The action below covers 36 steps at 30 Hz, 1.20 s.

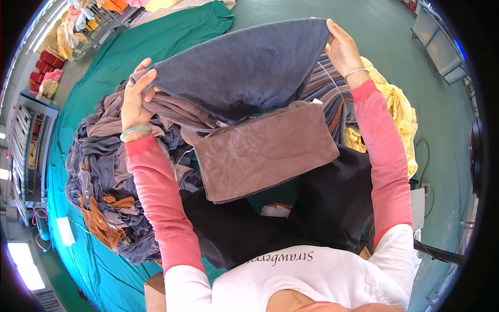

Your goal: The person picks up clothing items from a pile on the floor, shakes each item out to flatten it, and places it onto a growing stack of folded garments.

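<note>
Stretched between my two raised hands is a dark blue-grey towel (234, 67); its lower part sags in the middle. My left hand (138, 99) pinches one end of it, and brownish cloth hangs just below those fingers. At the other end my right hand (340, 49) grips the upper corner. Nearer to me, a stack of brown and grey towels (270, 151) lies across my lap over my black trousers (332, 192), brown side up, with a small white tag at its far right corner.
Left of me spreads a big heap of crumpled grey, brown and orange towels (109, 171) on a green sheet (62, 171). On the right are neatly layered striped-looking towels (332, 86) and yellow cloth (397, 109). A metal cart (439, 44) stands at the far right.
</note>
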Each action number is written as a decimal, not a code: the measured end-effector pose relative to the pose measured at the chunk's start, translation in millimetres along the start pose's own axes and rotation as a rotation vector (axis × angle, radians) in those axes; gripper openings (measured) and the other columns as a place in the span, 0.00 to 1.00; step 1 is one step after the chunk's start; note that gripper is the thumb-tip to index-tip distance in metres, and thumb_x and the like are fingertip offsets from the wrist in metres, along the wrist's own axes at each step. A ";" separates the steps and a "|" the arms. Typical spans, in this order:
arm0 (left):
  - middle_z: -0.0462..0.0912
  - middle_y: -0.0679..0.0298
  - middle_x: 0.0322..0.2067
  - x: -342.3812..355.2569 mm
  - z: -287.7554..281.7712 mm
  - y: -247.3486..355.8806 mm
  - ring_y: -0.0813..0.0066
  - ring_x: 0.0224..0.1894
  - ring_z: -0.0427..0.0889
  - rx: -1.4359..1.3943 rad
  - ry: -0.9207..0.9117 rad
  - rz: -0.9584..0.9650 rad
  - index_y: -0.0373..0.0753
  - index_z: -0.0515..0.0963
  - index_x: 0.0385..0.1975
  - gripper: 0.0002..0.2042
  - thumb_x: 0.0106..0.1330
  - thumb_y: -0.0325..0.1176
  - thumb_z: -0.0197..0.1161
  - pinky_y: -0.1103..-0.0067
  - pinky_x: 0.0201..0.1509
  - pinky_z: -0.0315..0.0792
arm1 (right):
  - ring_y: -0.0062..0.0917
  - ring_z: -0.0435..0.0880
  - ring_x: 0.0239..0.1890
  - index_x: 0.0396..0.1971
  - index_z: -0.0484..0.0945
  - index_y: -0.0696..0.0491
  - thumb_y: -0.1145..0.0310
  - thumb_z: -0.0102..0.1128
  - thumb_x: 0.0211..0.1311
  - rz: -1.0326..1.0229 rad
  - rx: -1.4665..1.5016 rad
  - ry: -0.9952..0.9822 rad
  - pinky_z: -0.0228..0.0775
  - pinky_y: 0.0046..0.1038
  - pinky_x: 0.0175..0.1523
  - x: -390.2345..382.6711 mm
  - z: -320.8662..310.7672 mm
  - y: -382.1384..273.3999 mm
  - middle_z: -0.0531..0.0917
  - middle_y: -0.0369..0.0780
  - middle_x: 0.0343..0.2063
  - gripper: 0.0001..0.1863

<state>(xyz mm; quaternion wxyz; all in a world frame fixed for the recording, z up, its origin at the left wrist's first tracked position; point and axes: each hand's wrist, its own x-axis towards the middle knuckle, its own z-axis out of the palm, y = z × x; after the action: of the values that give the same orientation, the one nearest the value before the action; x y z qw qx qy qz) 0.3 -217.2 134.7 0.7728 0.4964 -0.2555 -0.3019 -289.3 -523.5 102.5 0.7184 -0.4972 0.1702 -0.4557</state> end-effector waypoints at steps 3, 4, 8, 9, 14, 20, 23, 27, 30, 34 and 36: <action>0.69 0.74 0.18 -1.2 -2.1 1.3 0.87 0.13 0.61 -0.052 -0.176 0.077 0.34 0.68 0.48 0.21 0.52 0.22 0.62 0.89 0.26 0.64 | 0.16 0.75 0.35 0.35 0.78 0.48 0.63 0.60 0.56 0.017 0.078 -0.016 0.64 0.22 0.40 -1.0 -1.6 -1.7 0.80 0.29 0.31 0.08; 0.69 0.75 0.17 -2.9 1.1 4.0 0.88 0.13 0.61 0.126 -0.186 0.128 0.34 0.70 0.47 0.20 0.52 0.22 0.62 0.89 0.24 0.62 | 0.16 0.75 0.35 0.33 0.78 0.48 0.64 0.61 0.55 -0.004 0.090 -0.022 0.64 0.23 0.40 -2.1 -2.3 -2.2 0.80 0.29 0.31 0.08; 0.68 0.76 0.15 1.6 7.3 -3.9 0.91 0.14 0.61 0.653 -0.063 0.198 0.36 0.76 0.40 0.15 0.51 0.25 0.65 0.92 0.18 0.56 | 0.17 0.75 0.34 0.31 0.78 0.48 0.64 0.63 0.53 0.048 0.050 0.032 0.64 0.26 0.42 1.3 -16.9 8.9 0.79 0.29 0.30 0.07; 0.68 0.77 0.15 3.7 5.6 -7.8 0.92 0.13 0.60 0.750 -0.029 0.194 0.37 0.77 0.39 0.13 0.52 0.26 0.65 0.92 0.16 0.54 | 0.17 0.75 0.34 0.31 0.78 0.48 0.64 0.63 0.53 0.047 0.053 0.030 0.64 0.26 0.42 3.1 -20.5 14.3 0.79 0.29 0.30 0.07; 0.70 0.77 0.16 7.3 24.2 -1.0 0.93 0.13 0.60 0.620 -0.077 0.292 0.37 0.78 0.38 0.12 0.54 0.28 0.64 0.92 0.16 0.51 | 0.19 0.75 0.36 0.31 0.78 0.49 0.65 0.62 0.53 0.046 0.141 0.081 0.64 0.26 0.44 6.7 -36.1 3.0 0.79 0.31 0.32 0.07; 0.76 0.71 0.23 -61.4 46.6 46.2 0.91 0.15 0.62 0.686 0.018 0.421 0.37 0.78 0.32 0.08 0.50 0.26 0.64 0.91 0.16 0.52 | 0.26 0.76 0.43 0.38 0.74 0.52 0.64 0.53 0.61 0.017 0.309 -0.326 0.64 0.33 0.52 -53.5 -49.4 -80.5 0.79 0.38 0.39 0.09; 0.78 0.66 0.22 -109.7 22.1 51.3 0.82 0.17 0.71 0.741 -0.154 0.644 0.36 0.78 0.26 0.09 0.43 0.24 0.67 0.87 0.20 0.63 | 0.33 0.69 0.51 0.41 0.73 0.53 0.62 0.48 0.63 -0.136 0.217 -0.391 0.57 0.35 0.60 -114.2 -66.8 -90.9 0.75 0.41 0.43 0.12; 0.80 0.62 0.18 -164.3 -1.7 54.1 0.74 0.19 0.77 0.576 -0.577 0.326 0.33 0.79 0.18 0.07 0.36 0.21 0.68 0.82 0.24 0.70 | 0.25 0.70 0.22 0.17 0.69 0.51 0.50 0.59 0.54 -0.004 -0.148 -0.718 0.61 0.22 0.26 -162.3 -68.1 -84.2 0.74 0.40 0.22 0.20; 0.81 0.62 0.19 -162.5 1.3 30.7 0.75 0.22 0.80 0.781 -0.527 0.078 0.34 0.79 0.17 0.07 0.37 0.18 0.67 0.83 0.26 0.71 | 0.24 0.70 0.25 0.28 0.73 0.54 0.58 0.56 0.57 0.079 -0.321 -0.593 0.65 0.24 0.29 -170.3 -75.1 -67.5 0.72 0.40 0.22 0.13; 0.79 0.70 0.24 -120.3 25.5 0.1 0.86 0.23 0.73 0.810 -0.159 0.008 0.36 0.78 0.29 0.08 0.48 0.23 0.63 0.87 0.23 0.65 | 0.19 0.71 0.45 0.43 0.74 0.54 0.61 0.51 0.62 0.426 -0.097 -0.155 0.63 0.23 0.47 -127.0 -89.4 -23.6 0.73 0.36 0.45 0.15; 0.79 0.68 0.28 -100.2 24.4 -23.2 0.86 0.22 0.73 0.954 -0.050 0.119 0.36 0.78 0.32 0.09 0.50 0.25 0.64 0.86 0.23 0.64 | 0.19 0.70 0.47 0.48 0.71 0.53 0.59 0.52 0.61 0.447 -0.257 -0.127 0.62 0.26 0.48 -121.9 -64.2 -8.1 0.73 0.35 0.45 0.18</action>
<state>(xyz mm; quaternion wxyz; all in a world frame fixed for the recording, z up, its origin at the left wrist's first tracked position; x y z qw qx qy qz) -90.4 -167.5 113.0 0.4683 0.7729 -0.4117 -0.1180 -402.3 -459.7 55.4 0.7413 -0.5621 0.2869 -0.2283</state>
